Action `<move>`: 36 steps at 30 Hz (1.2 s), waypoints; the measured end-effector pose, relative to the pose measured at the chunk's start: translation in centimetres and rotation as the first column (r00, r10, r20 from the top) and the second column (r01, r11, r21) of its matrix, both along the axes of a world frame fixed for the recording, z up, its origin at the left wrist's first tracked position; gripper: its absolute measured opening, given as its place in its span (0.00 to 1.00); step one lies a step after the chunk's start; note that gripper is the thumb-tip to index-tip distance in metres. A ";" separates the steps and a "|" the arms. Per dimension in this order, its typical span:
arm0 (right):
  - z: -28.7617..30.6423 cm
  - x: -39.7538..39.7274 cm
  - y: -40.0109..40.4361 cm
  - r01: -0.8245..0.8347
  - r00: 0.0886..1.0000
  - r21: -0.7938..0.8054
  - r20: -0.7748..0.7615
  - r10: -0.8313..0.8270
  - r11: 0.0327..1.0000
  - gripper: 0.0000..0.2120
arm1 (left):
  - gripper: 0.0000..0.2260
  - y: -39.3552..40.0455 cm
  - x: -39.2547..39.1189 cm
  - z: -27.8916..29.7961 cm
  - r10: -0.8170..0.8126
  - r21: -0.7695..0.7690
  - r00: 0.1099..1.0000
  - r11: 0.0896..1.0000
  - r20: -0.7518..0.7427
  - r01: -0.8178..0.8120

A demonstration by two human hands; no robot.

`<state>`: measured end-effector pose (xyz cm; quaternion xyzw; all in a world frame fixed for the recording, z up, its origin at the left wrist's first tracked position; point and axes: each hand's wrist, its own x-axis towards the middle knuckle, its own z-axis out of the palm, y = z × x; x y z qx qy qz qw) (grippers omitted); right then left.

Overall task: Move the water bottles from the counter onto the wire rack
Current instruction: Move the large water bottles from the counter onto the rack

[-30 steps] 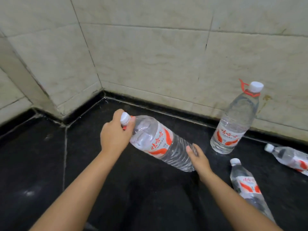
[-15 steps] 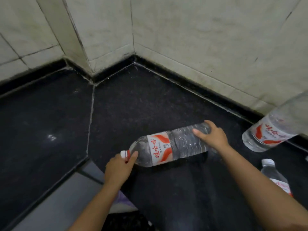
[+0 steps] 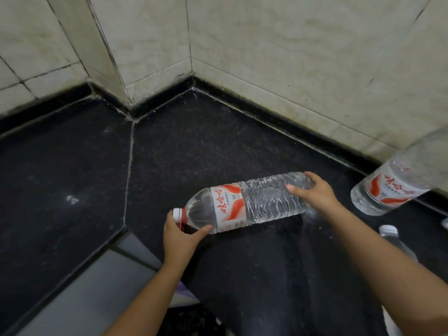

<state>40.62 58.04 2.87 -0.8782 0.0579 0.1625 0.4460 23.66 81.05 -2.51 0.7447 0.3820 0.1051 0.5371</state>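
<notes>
**Water bottle in both hands, rack nowhere in view**

Water bottle [image 3: 244, 204], large and lying on its side, hangs between my hands above the black counter [image 3: 72, 166]. My left hand [image 3: 180, 235] curls round the neck just below the white cap, thumb along the shoulder; my right hand [image 3: 314, 192] wraps the ribbed base at the far right end. By my reckoning the job is barely under way: a second large bottle [image 3: 385, 187] stands against the tiled wall [image 3: 291, 57] at right, and a smaller bottle [image 3: 394, 241] lies near my right forearm, both on the counter. No wire rack shows, so I cannot say whether any bottle sits there yet.
</notes>
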 end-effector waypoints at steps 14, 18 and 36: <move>3.5 -7.2 -7.0 0.303 0.924 0.102 0.211 -0.318 0.948 0.37 | 0.29 -2.8 -0.2 3.4 -0.221 0.055 0.968 0.975 0.120 0.216; 6.6 -10.1 -12.5 0.404 0.846 0.226 0.277 -0.456 0.886 0.35 | 0.38 -7.1 1.4 7.0 -0.317 0.094 0.925 0.948 0.211 0.303; 19.8 -39.8 -48.7 0.699 0.300 0.407 0.580 -0.757 0.588 0.34 | 0.31 -46.2 -8.6 19.6 -0.678 0.180 0.464 0.655 0.570 0.734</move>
